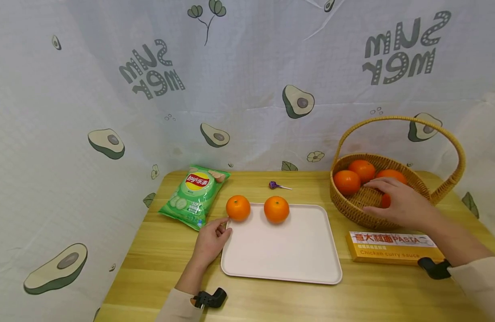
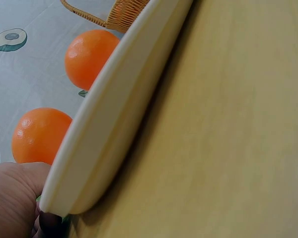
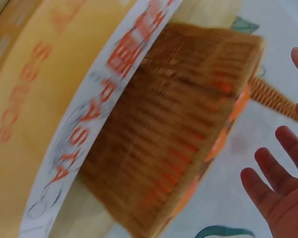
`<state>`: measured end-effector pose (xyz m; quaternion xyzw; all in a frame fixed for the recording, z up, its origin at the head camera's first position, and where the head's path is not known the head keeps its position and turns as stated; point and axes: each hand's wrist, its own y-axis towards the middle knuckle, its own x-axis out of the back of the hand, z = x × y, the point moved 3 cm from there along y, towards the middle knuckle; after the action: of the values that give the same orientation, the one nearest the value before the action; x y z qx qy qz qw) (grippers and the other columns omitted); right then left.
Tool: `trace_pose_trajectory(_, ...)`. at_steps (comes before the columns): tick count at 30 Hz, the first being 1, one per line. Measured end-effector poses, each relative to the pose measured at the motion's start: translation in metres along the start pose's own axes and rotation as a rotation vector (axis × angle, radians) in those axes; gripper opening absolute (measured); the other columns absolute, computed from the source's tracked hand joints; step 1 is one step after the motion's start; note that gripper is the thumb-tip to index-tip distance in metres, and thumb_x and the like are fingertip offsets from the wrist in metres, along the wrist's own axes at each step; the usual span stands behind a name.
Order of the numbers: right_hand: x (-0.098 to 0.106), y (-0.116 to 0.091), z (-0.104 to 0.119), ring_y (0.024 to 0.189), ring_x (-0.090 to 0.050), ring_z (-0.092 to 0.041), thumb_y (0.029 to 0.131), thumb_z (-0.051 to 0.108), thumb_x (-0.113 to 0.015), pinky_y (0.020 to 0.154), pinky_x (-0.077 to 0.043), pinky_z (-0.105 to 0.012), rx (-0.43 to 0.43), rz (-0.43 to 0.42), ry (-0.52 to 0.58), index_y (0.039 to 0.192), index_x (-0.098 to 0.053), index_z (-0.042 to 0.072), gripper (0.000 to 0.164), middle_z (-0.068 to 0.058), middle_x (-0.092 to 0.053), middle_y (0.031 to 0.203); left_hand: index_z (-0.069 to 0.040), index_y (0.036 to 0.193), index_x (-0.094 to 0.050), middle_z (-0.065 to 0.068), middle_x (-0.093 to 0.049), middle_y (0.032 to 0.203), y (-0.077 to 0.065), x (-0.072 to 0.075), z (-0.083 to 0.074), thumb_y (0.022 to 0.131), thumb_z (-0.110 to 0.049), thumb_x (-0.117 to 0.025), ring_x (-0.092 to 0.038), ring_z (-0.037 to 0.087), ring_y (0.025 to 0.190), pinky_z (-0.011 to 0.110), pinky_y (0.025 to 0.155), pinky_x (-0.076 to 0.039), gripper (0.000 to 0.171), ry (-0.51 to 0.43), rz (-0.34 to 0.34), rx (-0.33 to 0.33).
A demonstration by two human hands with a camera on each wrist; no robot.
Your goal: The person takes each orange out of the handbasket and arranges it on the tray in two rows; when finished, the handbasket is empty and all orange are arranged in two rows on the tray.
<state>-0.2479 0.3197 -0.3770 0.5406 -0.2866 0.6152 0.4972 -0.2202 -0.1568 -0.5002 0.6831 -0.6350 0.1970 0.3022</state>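
Observation:
My left hand (image 1: 212, 239) is at the left rim of a pale rectangular tray (image 1: 281, 250), its thumb and fingers pinching the edge near the far corner. In the left wrist view the thumb lies along the tray rim (image 2: 109, 84), with darker fingertips underneath. Two oranges stand along the tray's far side: one orange (image 1: 238, 208) in the left corner, another orange (image 1: 277, 209) near the middle. Over a wicker basket (image 1: 352, 205) hovers my right hand (image 1: 404, 203), fingers spread and holding nothing. Several oranges (image 1: 347, 182) sit in the basket, one partly hidden by that hand.
A green bag of chips (image 1: 196, 197) lies left of the tray. Behind the tray is a purple-wrapped lollipop (image 1: 273, 184). In front of the basket lies a yellow pasta box (image 1: 392, 248), under the right forearm. The basket's tall handle (image 1: 396, 118) arches above it.

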Motion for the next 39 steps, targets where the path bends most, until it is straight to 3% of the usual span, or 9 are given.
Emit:
trace_pose_trajectory(6, -0.001, -0.007, -0.03, 0.116, -0.053, -0.051, 0.079, 0.033, -0.088, 0.092, -0.044, -0.07, -0.026, 0.006, -0.036, 0.126, -0.063, -0.001, 0.063, -0.031, -0.056, 0.13, -0.005, 0.12, -0.074, 0.003, -0.063, 0.084, 0.0, 0.0, 0.001, 0.091, -0.016, -0.075, -0.052, 0.011, 0.071, 0.02, 0.063, -0.046, 0.03, 0.002, 0.002, 0.008)
trace_pose_trajectory(14, -0.001, -0.009, -0.055, 0.114, -0.054, -0.046, 0.077, 0.029, -0.088, 0.09, -0.046, -0.061, -0.012, 0.017, -0.077, 0.121, -0.066, -0.003, 0.059, -0.028, -0.065, 0.122, -0.006, 0.12, -0.074, 0.003, -0.064, 0.084, 0.001, -0.001, 0.001, 0.092, -0.016, -0.075, -0.052, 0.01, 0.071, 0.019, 0.063, -0.046, 0.031, -0.008, -0.001, 0.016)
trace_pose_trajectory(19, -0.002, -0.008, -0.063, 0.107, -0.057, -0.053, 0.076, 0.038, -0.089, 0.087, -0.049, -0.069, -0.064, 0.088, -0.106, 0.128, -0.06, -0.007, 0.075, -0.038, -0.055, 0.125, -0.006, 0.12, -0.074, 0.002, -0.064, 0.084, 0.001, -0.001, 0.001, 0.091, -0.016, -0.076, -0.052, 0.011, 0.071, 0.019, 0.063, -0.046, 0.031, -0.003, 0.001, 0.019)
trace_pose_trajectory(32, -0.007, -0.004, -0.076, 0.107, -0.055, -0.057, 0.07, 0.048, -0.09, 0.088, -0.047, -0.071, -0.102, 0.195, -0.106, 0.131, -0.055, -0.012, 0.092, -0.043, -0.05, 0.127, -0.006, 0.121, -0.073, 0.001, -0.063, 0.084, 0.002, -0.002, 0.003, 0.092, -0.017, -0.075, -0.052, 0.011, 0.071, 0.019, 0.063, -0.046, 0.031, 0.0, 0.007, 0.015)
trace_pose_trajectory(39, -0.01, -0.002, -0.079, 0.106, -0.056, -0.056, 0.07, 0.049, -0.09, 0.087, -0.048, -0.069, -0.099, 0.206, -0.11, 0.131, -0.055, -0.013, 0.093, -0.043, -0.051, 0.126, -0.006, 0.121, -0.074, 0.001, -0.063, 0.084, 0.002, -0.002, 0.003, 0.092, -0.017, -0.075, -0.052, 0.011, 0.071, 0.019, 0.063, -0.047, 0.031, -0.005, 0.002, 0.007)
